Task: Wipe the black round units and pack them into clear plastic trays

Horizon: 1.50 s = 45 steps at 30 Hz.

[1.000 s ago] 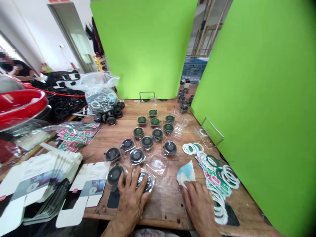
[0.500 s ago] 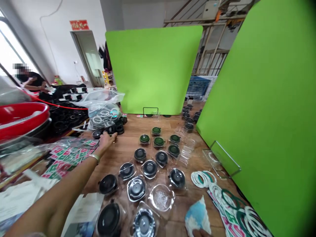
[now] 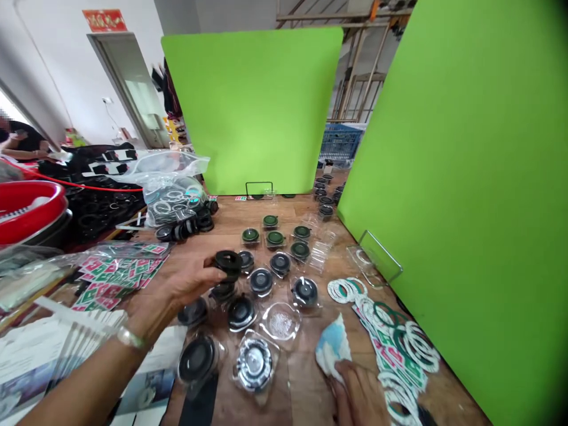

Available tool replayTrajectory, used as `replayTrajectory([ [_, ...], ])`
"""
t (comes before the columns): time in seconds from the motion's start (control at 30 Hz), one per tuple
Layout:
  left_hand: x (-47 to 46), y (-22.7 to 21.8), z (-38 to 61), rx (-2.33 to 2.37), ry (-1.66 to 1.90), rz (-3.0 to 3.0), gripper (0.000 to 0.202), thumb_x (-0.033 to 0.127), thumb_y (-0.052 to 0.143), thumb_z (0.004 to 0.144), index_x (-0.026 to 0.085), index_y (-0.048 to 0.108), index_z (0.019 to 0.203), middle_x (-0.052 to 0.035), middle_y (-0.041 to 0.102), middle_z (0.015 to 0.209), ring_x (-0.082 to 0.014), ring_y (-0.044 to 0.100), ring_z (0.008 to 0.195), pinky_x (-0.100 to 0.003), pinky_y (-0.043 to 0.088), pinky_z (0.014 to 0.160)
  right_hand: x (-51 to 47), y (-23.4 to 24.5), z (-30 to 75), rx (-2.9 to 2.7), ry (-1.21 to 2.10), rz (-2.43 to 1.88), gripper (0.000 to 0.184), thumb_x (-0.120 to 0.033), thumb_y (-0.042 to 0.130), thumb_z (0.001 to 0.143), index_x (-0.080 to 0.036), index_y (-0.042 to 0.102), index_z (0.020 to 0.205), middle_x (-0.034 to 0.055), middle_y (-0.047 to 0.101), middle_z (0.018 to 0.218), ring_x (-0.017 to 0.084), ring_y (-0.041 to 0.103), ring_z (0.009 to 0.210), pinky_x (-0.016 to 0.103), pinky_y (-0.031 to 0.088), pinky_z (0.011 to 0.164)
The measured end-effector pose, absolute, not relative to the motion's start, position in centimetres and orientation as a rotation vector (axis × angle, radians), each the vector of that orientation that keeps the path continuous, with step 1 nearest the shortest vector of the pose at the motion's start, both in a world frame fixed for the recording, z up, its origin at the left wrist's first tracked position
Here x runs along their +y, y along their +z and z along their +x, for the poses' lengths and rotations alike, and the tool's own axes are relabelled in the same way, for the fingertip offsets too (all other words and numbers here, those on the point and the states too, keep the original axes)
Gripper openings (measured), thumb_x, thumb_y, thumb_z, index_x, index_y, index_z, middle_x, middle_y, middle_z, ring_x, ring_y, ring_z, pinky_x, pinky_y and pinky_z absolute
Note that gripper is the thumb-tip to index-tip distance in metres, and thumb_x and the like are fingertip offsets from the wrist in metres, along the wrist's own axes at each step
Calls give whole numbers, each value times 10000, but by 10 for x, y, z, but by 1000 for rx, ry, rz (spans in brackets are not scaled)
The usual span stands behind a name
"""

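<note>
A crowded wood-grained tabletop
Dark round pieces in clear trays dot its middle; white and green rings lie to the right, flat printed cartons at near left.

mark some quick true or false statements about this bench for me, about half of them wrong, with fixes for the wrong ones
1. The left hand holds a black round part above the table. True.
2. The right hand also holds a black round part. False: it holds a blue-and-white scrap.
3. The red basin is at the right edge of the picture. False: it is at the left edge.
4. A clear bag on the left has rings inside. True.
5. The upright boards are blue. False: both are bright green.
</note>
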State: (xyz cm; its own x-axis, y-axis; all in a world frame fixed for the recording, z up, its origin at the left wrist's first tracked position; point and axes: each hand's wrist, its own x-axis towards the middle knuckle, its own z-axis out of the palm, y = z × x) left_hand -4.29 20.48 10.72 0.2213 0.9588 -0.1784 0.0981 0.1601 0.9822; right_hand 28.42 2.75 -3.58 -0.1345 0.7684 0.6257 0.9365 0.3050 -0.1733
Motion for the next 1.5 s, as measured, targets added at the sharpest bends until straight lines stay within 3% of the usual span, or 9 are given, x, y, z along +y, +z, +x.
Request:
replayTrajectory([
  [0.1, 134, 112, 0, 1042, 755, 1317, 607, 189, 682, 541, 210, 570, 1137, -20, 648, 996, -194, 576, 900, -295, 460, 798, 14, 3, 275, -1679, -170, -1524, 191, -293, 397, 938, -171, 545, 947, 74, 614, 837, 171, 598, 762, 262, 474, 648],
  [0.2, 71, 101, 49, 990, 680, 1622, 393, 148, 628, 599, 216, 628, 987, -13, 600, 863, -183, 544, 812, -301, 455, 757, -2, 39, 255, -1698, -124, -1396, 183, -307, 426, 929, -187, 552, 986, 80, 605, 917, 171, 599, 826, 262, 478, 684],
  [0.4, 9, 80, 81, 841, 707, 1687, 414, 252, 688, 605, 216, 620, 1011, -65, 588, 990, -231, 551, 932, -331, 467, 832, -4, 37, 246, -1919, -191, -1355, 281, -286, 364, 950, -212, 543, 746, 12, 535, 641, 152, 533, 620, 261, 394, 582],
  [0.53, 31, 94, 57, 1157, 569, 1767, 653, 158, 655, 598, 233, 445, 1211, -27, 609, 1021, -182, 587, 895, -271, 474, 780, 15, 1, 268, -1877, -413, -1622, 338, -315, 321, 967, -208, 516, 712, 17, 514, 612, 167, 506, 575, 281, 338, 553],
  [0.63, 75, 103, 55, 1523, 506, 2115, 416, 195, 577, 681, 165, 472, 1082, -42, 611, 926, -174, 579, 820, -286, 476, 734, 22, -20, 274, -1891, -471, -1702, 351, -328, 282, 975, -208, 513, 738, 21, 521, 634, 171, 498, 576, 287, 320, 565],
  [0.77, 124, 100, 76, 1450, 232, 2557, 282, 181, 571, 674, 112, 584, 947, -134, 616, 975, -282, 544, 961, -439, 433, 843, 20, -30, 272, -1900, -401, -1717, 320, -347, 299, 971, -205, 515, 782, 26, 524, 672, 186, 507, 650, 294, 324, 624],
  [0.87, 131, 86, 94, 1314, 114, 2668, 422, 164, 535, 716, 83, 572, 1129, -187, 618, 1097, -333, 515, 1061, -544, 360, 927, 18, -30, 273, -1909, -335, -1704, 302, -347, 307, 971, -207, 530, 824, 27, 526, 685, 193, 500, 676, 296, 316, 636],
  [1.1, 113, 26, 107, 1336, 96, 2733, 802, 572, 488, 809, 153, 220, 1438, -171, 125, 1532, -374, 120, 1391, -632, 177, 1059, 19, -32, 276, -1922, -282, -1672, 284, -334, 319, 970, -210, 537, 837, 26, 526, 697, 195, 488, 691, 298, 309, 653],
  [1.5, 170, 47, 119, 1482, 283, 2708, 764, 577, 518, 798, 138, 329, 1394, -195, 266, 1489, -402, 258, 1338, -612, 241, 1033, 21, -33, 277, -1903, -287, -1680, 256, -315, 333, 960, -221, 520, 814, 22, 528, 693, 191, 499, 666, 296, 320, 629],
])
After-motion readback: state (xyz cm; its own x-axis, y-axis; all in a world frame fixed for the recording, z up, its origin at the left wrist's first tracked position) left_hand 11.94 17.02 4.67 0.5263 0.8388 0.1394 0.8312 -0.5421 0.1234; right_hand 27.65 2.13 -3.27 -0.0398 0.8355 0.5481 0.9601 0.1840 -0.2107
